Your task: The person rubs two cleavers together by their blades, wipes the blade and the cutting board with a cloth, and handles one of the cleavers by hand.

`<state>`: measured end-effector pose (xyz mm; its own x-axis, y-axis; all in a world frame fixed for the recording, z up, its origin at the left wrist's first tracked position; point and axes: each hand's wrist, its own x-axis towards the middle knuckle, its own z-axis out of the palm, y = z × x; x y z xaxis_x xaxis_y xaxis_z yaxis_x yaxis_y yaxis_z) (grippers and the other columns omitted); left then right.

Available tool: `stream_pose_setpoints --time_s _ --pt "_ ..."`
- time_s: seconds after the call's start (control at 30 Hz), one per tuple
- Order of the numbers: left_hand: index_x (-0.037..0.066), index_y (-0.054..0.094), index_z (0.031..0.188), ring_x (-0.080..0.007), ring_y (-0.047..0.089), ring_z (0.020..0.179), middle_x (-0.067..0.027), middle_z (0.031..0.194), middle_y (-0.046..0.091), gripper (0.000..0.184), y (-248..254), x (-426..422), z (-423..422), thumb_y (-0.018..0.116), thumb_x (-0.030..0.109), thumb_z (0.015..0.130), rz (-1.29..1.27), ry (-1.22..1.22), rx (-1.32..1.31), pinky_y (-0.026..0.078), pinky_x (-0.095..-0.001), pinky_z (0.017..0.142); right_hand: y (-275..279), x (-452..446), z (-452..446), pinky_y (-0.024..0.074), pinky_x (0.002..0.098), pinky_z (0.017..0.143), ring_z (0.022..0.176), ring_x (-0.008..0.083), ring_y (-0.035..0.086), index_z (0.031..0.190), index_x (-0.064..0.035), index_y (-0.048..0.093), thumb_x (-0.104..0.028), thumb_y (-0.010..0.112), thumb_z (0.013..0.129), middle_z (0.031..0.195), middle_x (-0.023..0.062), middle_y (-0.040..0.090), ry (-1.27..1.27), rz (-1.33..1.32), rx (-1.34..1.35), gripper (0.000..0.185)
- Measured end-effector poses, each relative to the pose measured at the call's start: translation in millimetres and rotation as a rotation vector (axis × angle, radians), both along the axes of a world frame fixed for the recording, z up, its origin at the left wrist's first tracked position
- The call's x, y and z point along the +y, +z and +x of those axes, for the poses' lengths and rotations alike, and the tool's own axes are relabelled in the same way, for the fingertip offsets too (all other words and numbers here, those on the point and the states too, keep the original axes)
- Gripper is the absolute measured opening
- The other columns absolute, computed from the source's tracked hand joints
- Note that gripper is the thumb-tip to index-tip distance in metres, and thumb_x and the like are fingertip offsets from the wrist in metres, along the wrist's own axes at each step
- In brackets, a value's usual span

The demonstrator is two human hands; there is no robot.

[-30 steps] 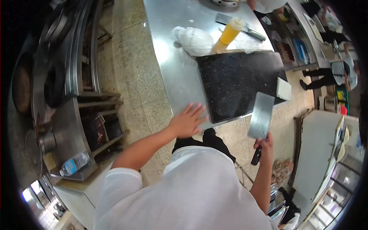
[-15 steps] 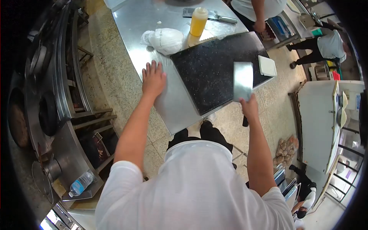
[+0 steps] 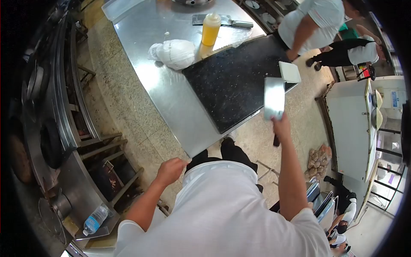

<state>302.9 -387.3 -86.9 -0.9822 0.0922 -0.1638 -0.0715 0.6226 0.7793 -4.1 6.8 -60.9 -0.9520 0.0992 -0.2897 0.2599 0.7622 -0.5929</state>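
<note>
My right hand (image 3: 281,124) grips the dark handle of a cleaver (image 3: 274,97), its broad blade pointing away from me beside the near right edge of a black board (image 3: 235,77). My left hand (image 3: 172,170) is closed near the front corner of the steel table (image 3: 171,111), close to my waist; what its fingers hold, if anything, is hidden. A white plastic bag (image 3: 174,54) lies left of the board. Behind it stands a bottle of yellow liquid (image 3: 211,30), with a second cleaver (image 3: 222,20) lying flat. A white block (image 3: 290,72) rests at the board's right corner.
A person in white (image 3: 314,25) stands at the board's far right corner, one hand near it. Another person (image 3: 361,53) is farther right. Left are steel shelves and a water bottle (image 3: 95,220). A white cabinet (image 3: 349,124) and a bag of round items (image 3: 319,160) are right.
My left hand has drawn back from the tabletop toward my waist, its spread fingers now closed. The cleaver stays in my right hand. The person in white has come nearer the board.
</note>
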Motion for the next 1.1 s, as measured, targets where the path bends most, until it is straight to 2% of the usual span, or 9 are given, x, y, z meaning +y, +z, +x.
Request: stream_pose_setpoints --time_s 0.03,0.1,0.17,0.3,0.5,0.67,0.8,1.0,1.1 --pt "0.006 0.071 0.093 -0.029 0.068 0.089 -0.0106 0.098 0.07 0.009 0.3 -0.7 3.5 0.066 0.011 0.088 -0.004 0.004 -0.014 0.054 -0.0406 0.077 -7.3 0.0 -15.0 0.0467 0.0331 0.047 0.052 0.0186 0.058 0.116 0.0018 0.053 -0.018 0.071 0.089 0.077 0.0115 0.063 -0.078 -0.004 -0.016 0.038" --pt "0.005 0.068 0.093 -0.0265 0.064 0.07 -0.0109 0.081 0.067 0.012 -2.3 -1.2 -9.1 0.063 0.016 0.091 0.045 0.266 -0.003 0.05 -0.0392 0.062 -27.4 -17.3 -34.0 0.0525 0.0395 0.056 0.063 0.03 0.066 0.117 0.004 0.05 -0.021 0.071 0.088 0.083 0.0182 0.067 0.167 0.074 0.201 0.044" --pt "0.004 0.067 0.092 -0.0236 0.063 0.069 -0.0106 0.077 0.064 0.015 5.0 3.8 -30.6 0.064 0.018 0.092 0.118 0.34 -0.05 0.049 -0.0372 0.061 2.0 -92.3 -14.5 0.0524 0.0501 0.084 0.102 0.0451 0.065 0.115 0.0051 0.05 -0.023 0.073 0.086 0.103 0.0295 0.066 0.335 0.174 0.129 0.047" --pt "0.002 0.065 0.086 -0.0126 0.055 0.062 -0.005 0.066 0.057 0.026 -7.5 18.9 -78.9 0.068 0.028 0.093 0.377 0.5 -0.37 0.045 -0.0296 0.057 7.6 -197.4 44.9 0.0527 0.053 0.08 0.092 0.0483 0.066 0.107 0.0024 0.051 -0.026 0.073 0.085 0.096 0.0295 0.068 0.584 0.136 -0.056 0.041" --pt "0.006 0.063 0.08 -0.0081 0.052 0.061 0.0017 0.068 0.057 0.028 3.3 38.8 -85.7 0.074 0.03 0.089 0.837 0.628 -0.349 0.041 -0.0251 0.054 36.2 -196.8 95.0 0.0534 0.0423 0.072 0.081 0.0335 0.071 0.107 0.0006 0.056 -0.014 0.072 0.086 0.095 0.0235 0.069 0.691 -0.423 -0.191 0.03" --pt "0.005 0.063 0.078 -0.0085 0.052 0.061 0.0008 0.068 0.058 0.03 52.8 26.0 -95.6 0.077 0.03 0.086 0.683 0.49 -0.403 0.041 -0.0254 0.056 70.4 -191.6 93.9 0.0506 0.0329 0.072 0.08 0.0168 0.06 0.112 0.0001 0.055 -0.011 0.07 0.088 0.091 0.0092 0.065 0.568 -0.417 -0.502 0.03" --pt "0.005 0.063 0.076 -0.0085 0.052 0.061 0.0002 0.068 0.059 0.029 34.5 5.3 -107.0 0.078 0.028 0.084 0.765 0.578 -0.253 0.042 -0.0262 0.057 79.3 -182.6 90.4 0.0508 0.0346 0.075 0.086 0.0191 0.063 0.113 0.0004 0.054 -0.01 0.07 0.087 0.094 0.013 0.067 0.625 -0.454 -0.42 0.032" --pt "0.006 0.065 0.084 -0.0086 0.052 0.061 0.0015 0.071 0.059 0.016 49.0 -48.5 -126.7 0.074 0.018 0.088 1.123 0.89 0.025 0.044 -0.0255 0.057 114.2 -158.9 74.1 0.0506 0.0431 0.081 0.092 0.0396 0.067 0.112 -0.0011 0.055 -0.015 0.068 0.087 0.096 0.0237 0.07 0.963 -0.346 -0.409 0.031" --pt "0.006 0.064 0.093 -0.0091 0.051 0.06 0.0019 0.069 0.057 0.014 41.5 -77.9 -131.4 0.07 0.019 0.092 1.246 0.965 0.137 0.045 -0.0267 0.058 108.2 -133.4 64.6 0.0507 0.0352 0.071 0.08 0.0213 0.064 0.112 -0.0003 0.055 -0.011 0.069 0.087 0.09 0.0125 0.068 1.084 -0.311 -0.378 0.03"
